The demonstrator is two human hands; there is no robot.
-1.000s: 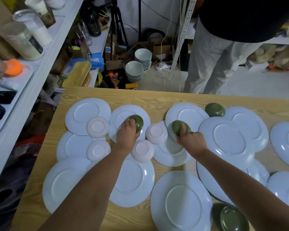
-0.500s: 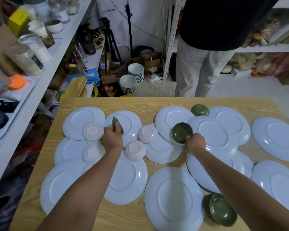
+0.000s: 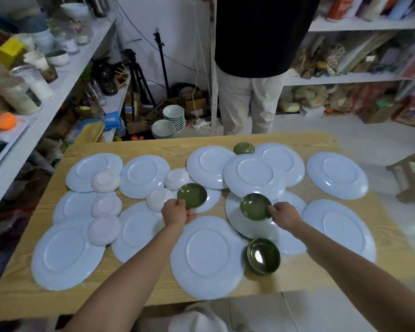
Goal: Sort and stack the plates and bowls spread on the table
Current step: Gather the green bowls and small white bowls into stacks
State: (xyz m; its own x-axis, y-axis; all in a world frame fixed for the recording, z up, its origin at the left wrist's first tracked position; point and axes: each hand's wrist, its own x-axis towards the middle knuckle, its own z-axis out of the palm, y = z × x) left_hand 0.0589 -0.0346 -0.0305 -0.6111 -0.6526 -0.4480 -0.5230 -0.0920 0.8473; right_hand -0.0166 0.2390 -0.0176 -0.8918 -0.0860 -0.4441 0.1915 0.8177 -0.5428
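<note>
Wooden surface [image 3: 46, 300] crowded with pale blue plates [image 3: 206, 257], undersides up, many overlapping; near green bowl [image 3: 263, 256] upright at near right, just beside nearest plate; left hand [image 3: 175, 214], fingers pinching rim of left green bowl [image 3: 192, 195], held above plates, hollow tilted toward camera; right hand [image 3: 285, 215], fingers pinching rim of right green bowl [image 3: 255, 206], tilted likewise; pink bowls [image 3: 106, 183] inverted on plates at left and centre; far green bowl [image 3: 243, 148] inverted at far edge; standing person [image 3: 249, 56] beyond.

plates [image 3: 207, 256] crowd table [image 3: 139, 146], far edge bare
</note>
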